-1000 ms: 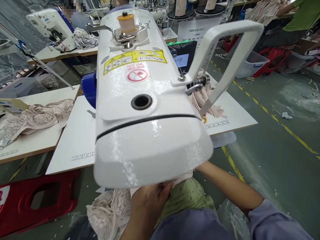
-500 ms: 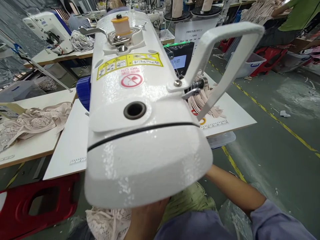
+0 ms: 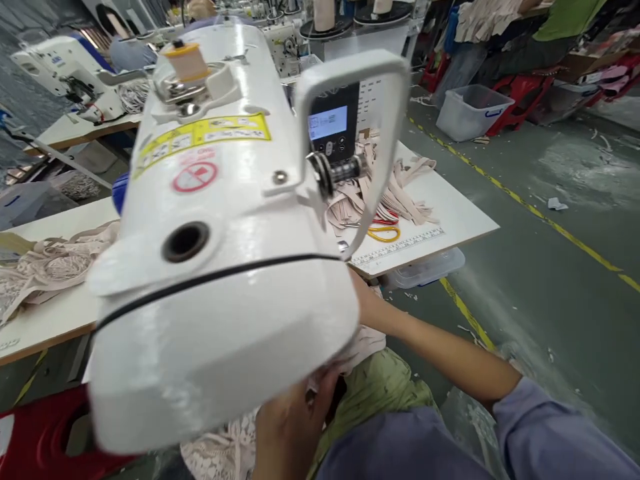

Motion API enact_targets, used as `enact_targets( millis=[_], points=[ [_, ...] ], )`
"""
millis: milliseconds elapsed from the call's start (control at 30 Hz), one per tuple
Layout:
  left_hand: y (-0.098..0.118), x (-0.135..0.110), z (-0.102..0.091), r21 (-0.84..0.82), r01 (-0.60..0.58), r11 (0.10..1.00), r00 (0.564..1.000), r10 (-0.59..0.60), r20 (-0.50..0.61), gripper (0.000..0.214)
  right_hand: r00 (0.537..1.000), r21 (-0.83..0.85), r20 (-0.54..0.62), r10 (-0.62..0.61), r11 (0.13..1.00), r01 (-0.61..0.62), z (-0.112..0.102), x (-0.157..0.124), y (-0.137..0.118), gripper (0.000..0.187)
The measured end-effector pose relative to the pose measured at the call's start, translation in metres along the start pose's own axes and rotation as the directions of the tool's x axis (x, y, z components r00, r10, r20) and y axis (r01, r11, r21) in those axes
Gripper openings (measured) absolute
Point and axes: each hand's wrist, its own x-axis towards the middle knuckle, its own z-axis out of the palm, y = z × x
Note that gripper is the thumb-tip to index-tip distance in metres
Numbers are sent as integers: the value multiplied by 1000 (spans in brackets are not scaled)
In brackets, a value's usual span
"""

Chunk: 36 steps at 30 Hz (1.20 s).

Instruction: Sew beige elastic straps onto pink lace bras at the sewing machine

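Note:
A white sewing machine [image 3: 225, 340] fills the middle of the view and its head covers much of the work below. Under its front edge my left hand [image 3: 295, 420] has its fingers curled on beige fabric of a lace garment [image 3: 363, 348]. More of the lace [image 3: 225, 447] hangs to the left of that wrist. My right hand [image 3: 364, 300] reaches in behind the machine head from the right. Only its wrist side shows; the fingers are hidden.
Beige fabric strips [image 3: 395, 193], yellow-handled scissors [image 3: 385, 233] and a printed ruler lie on the white table [image 3: 465, 220] at right. A control panel [image 3: 333, 123] stands behind. Lace garments [image 3: 65, 260] lie on the left table. A red stool [image 3: 45, 427] stands lower left.
The view has shifted, so the machine appears further left and lower. More of my left hand, my right wrist and the beige fabric between them now shows.

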Motion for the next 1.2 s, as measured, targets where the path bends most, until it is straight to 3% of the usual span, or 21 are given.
enact_targets(
  millis=[133, 300, 833, 933, 1067, 1200],
  points=[
    [8, -2, -5, 59, 37, 998, 999, -39, 36, 48, 996, 47, -75, -42, 998, 45, -1, -4, 1, 5],
    [12, -2, -9, 88, 24, 996, 999, -27, 32, 50, 983, 118, -183, -3, 993, 25, -4, -17, 6, 10],
    [22, 3, -14, 85, -2, 996, 991, -9, 131, 52, 978, 264, -98, 185, 952, -154, -3, -57, 15, 17],
    [25, 3, -13, 115, 7, 993, 993, -21, 119, 52, 977, 304, -64, 202, 937, -173, -2, -63, 13, 18],
    [23, 1, -7, 116, -57, 992, 998, 54, 33, 51, 975, 300, -42, 217, 934, -195, -2, -67, 8, 20],
    [18, -4, 0, 140, -52, 989, 990, 70, -123, 76, 975, 282, -39, 217, 939, -197, -1, -71, 3, 23]
  ],
)
